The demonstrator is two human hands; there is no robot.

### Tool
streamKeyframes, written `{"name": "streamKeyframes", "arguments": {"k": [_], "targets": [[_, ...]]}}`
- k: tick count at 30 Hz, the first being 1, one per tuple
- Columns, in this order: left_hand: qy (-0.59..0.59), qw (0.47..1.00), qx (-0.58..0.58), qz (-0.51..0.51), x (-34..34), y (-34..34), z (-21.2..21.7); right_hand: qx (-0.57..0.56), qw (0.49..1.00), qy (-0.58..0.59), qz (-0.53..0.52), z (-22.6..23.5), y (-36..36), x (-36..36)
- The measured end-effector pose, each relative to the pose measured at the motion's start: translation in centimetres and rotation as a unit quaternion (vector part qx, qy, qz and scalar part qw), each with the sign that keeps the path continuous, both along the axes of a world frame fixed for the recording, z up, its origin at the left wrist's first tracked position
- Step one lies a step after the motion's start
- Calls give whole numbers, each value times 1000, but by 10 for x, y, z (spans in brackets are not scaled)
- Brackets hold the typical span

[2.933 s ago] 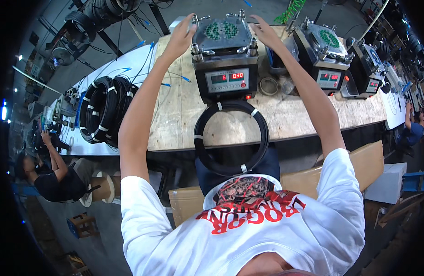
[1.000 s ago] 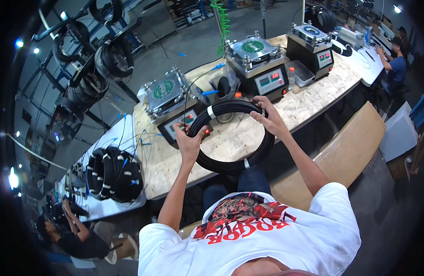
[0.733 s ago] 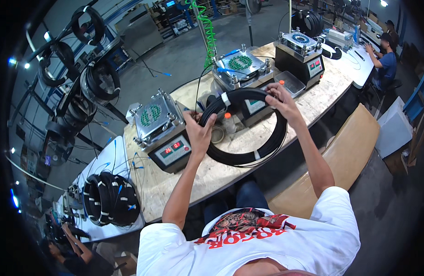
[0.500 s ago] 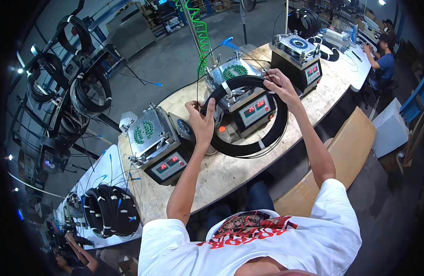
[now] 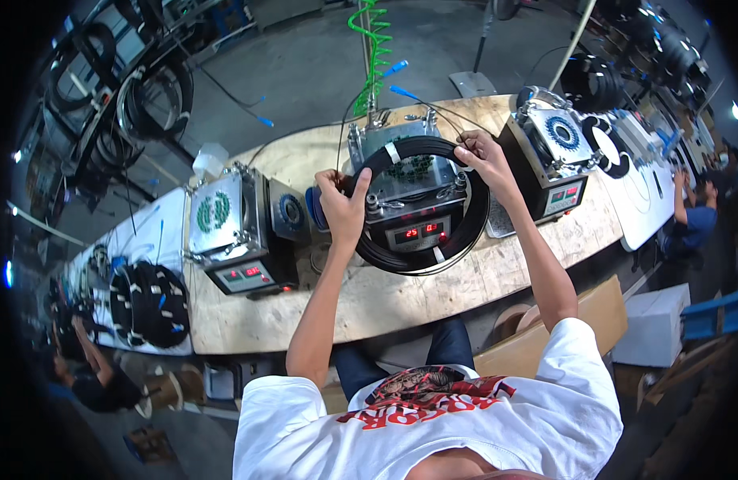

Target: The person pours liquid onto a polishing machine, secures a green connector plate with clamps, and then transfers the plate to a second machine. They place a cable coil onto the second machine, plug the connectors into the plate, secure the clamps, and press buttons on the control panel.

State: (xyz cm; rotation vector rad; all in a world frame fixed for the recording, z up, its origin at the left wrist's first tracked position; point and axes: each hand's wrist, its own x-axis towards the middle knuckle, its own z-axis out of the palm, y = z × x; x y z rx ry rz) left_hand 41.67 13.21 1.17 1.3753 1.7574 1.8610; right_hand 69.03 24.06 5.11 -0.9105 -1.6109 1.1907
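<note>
Cable (image 5: pixel 425 149), black and wound into a thick round coil, is held in front of a boxy black-and-silver metal machine (image 5: pixel 417 194), whose red-lit display (image 5: pixel 421 234) is seen through the ring. The coil is gripped at its upper left by the left hand (image 5: pixel 342 204), thumb pointed upward, and pinched at its upper right by the right hand (image 5: pixel 485 164). White bands (image 5: pixel 391 152) are wrapped around it; whether its lower rim is rested on the pale plywood worktop (image 5: pixel 249 324) cannot be told. Behind the boxy machine, two blue connectors (image 5: pixel 402 93) on thin black leads and a green spiral hose (image 5: pixel 375 48) are seen. To its left, a similar machine (image 5: pixel 261 232) is topped by green ring-set parts (image 5: pixel 214 210); to its right, a third machine (image 5: pixel 537 176) is topped by a dark-blue toothed ring (image 5: pixel 563 134). Farthest left of it, banded black coils (image 5: pixel 149 304) are bunched together.
</note>
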Motion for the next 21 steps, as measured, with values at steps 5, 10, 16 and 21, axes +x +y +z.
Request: {"name": "streamKeyframes", "arguments": {"k": [5,10,16,21], "targets": [[5,999,3,53,6,5,-5,-1,999,-35,35,-13,24,2],[57,996,18,65,6,6,-7,-15,996,-33,78,-14,32,6],[-7,1000,-14,-1,-4,4,-8,-38,989,-51,137,-16,33,14],[-58,997,-5,-50,-33,19,4,37,982,-98,157,-5,60,-6]]}}
